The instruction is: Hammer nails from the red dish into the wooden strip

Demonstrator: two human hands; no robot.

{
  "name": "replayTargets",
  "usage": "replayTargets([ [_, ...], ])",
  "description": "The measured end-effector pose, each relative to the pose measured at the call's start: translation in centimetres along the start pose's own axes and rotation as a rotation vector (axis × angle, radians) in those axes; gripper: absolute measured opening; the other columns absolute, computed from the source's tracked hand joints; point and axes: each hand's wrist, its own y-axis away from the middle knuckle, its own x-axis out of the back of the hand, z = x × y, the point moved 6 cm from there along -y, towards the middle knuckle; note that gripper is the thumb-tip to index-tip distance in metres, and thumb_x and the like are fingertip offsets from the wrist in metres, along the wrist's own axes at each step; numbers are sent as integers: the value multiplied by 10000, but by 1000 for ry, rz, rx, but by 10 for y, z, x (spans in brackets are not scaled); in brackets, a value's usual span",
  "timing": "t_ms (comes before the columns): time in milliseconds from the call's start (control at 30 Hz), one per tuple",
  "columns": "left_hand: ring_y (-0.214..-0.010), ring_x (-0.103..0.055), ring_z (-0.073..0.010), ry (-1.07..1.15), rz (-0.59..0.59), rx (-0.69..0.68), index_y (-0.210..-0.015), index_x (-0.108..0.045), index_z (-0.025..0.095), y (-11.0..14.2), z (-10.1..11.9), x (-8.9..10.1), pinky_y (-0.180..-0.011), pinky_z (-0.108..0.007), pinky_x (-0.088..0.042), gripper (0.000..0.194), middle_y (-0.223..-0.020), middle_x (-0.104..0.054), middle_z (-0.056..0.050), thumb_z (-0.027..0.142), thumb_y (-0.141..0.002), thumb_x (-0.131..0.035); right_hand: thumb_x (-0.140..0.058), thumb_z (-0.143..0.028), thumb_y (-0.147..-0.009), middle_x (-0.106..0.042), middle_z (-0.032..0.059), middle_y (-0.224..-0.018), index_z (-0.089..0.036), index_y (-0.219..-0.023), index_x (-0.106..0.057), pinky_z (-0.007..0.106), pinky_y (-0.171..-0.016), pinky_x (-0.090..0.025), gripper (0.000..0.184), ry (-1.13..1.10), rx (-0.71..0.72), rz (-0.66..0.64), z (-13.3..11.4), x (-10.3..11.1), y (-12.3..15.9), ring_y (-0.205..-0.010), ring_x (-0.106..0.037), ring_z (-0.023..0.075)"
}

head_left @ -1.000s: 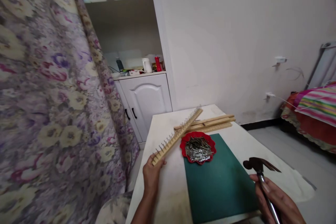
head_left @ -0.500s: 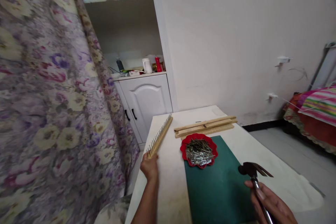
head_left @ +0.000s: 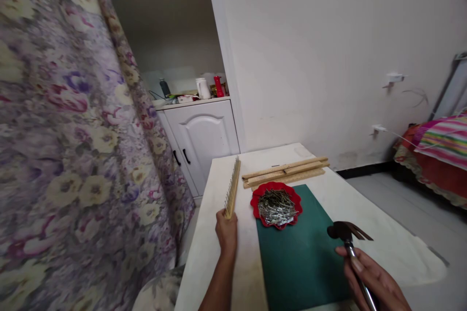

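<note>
My left hand (head_left: 226, 228) is closed around the near end of a wooden strip (head_left: 235, 187) with a row of nails standing up along it. The strip points away from me over the left part of the white table. In my right hand (head_left: 372, 277) is a claw hammer (head_left: 345, 233), gripped by its metal handle with the head up and the claw pointing right. Between the hands, a red scalloped bowl (head_left: 256, 209) full of loose nails (head_left: 277, 206) rests on the far left part of a green mat (head_left: 302, 257).
Several wooden strips (head_left: 284, 173) lie across the white table (head_left: 379, 233) behind the bowl. A floral curtain (head_left: 73, 155) hangs at the left, a white cabinet (head_left: 204, 146) stands beyond the table, and a bed with a striped cover (head_left: 445, 141) is far right.
My left hand has moved right, swinging the nailed strip to point more straight away from me. The hammer in my right hand has shifted slightly left and up in view.
</note>
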Motion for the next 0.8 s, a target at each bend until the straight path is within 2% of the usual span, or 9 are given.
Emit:
replayTargets([
  [167, -780, -638, -228, -135, -80, -57, -1027, -499, 172, 9, 14, -9, -640, -283, -436, 322, -897, -674, -93, 319, -744, -539, -641, -518, -717, -493, -43, -475, -190, -976, -597, 149, -302, -209, 420, 15, 11, 4, -5, -1, 1, -284, -310, 37],
  [367, -951, -570, -259, -283, -78, -143, -930, -558, 152, 18, 22, -19, -749, -320, -408, 276, -989, -602, -122, 320, -711, -563, -598, -517, -758, -529, -46, -476, -193, -1005, -556, 128, -288, -182, 409, 8, 12, -46, -2, 1, -2, -229, -320, 16],
  [600, -988, -548, -283, -369, -101, -188, -1003, -588, 165, 23, 23, -22, -801, -365, -392, 359, -1014, -597, -122, 355, -699, -570, -614, -511, -747, -538, -45, -486, -182, -1000, -561, 133, -263, -187, 418, -5, 22, -51, -6, 1, -1, -231, -334, 24],
  [700, -1004, -553, -268, -311, -158, -208, -1059, -574, 152, 22, 13, -20, -828, -344, -404, 424, -1047, -597, -124, 342, -680, -588, -602, -494, -766, -528, -51, -483, -187, -1009, -555, 129, -269, -190, 394, -33, 31, -67, -7, 0, 0, -237, -319, 18],
  [800, -971, -581, -231, -88, -263, -233, -1092, -545, 113, 17, 4, -11, -827, -302, -440, 489, -1070, -593, -130, 323, -654, -604, -595, -499, -772, -525, -51, -478, -192, -1015, -555, 125, -280, -192, 393, -59, 21, -55, -7, 2, 0, -241, -313, 15],
])
